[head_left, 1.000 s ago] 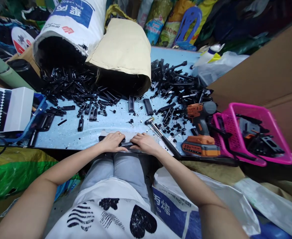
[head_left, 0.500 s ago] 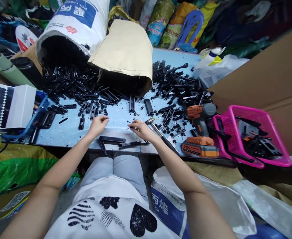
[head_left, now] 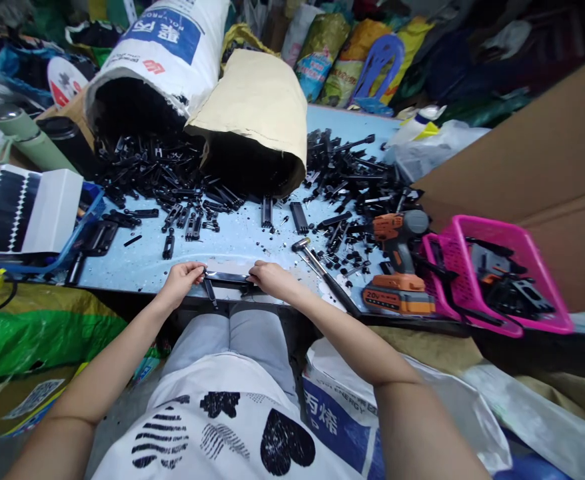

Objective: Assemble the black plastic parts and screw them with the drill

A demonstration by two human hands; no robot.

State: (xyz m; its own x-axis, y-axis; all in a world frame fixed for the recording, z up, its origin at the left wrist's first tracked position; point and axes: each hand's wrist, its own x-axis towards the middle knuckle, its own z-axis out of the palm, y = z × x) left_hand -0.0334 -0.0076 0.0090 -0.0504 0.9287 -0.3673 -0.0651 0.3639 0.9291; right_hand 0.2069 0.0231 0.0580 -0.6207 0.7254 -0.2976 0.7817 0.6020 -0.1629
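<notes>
Two hands pinch one long black plastic bar point(head_left: 227, 277) at the lower centre of the frame, lying level at the near edge of the pale blue table point(head_left: 232, 243): the left hand point(head_left: 185, 279) grips its left end, the right hand point(head_left: 267, 278) its right end. A steel-headed hammer point(head_left: 322, 273) lies just right; an orange drill point(head_left: 397, 257) stands beyond.

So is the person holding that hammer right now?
No, the hammer lies on the table beside the right hand, while both it and the left hand grip a black plastic part.
</notes>
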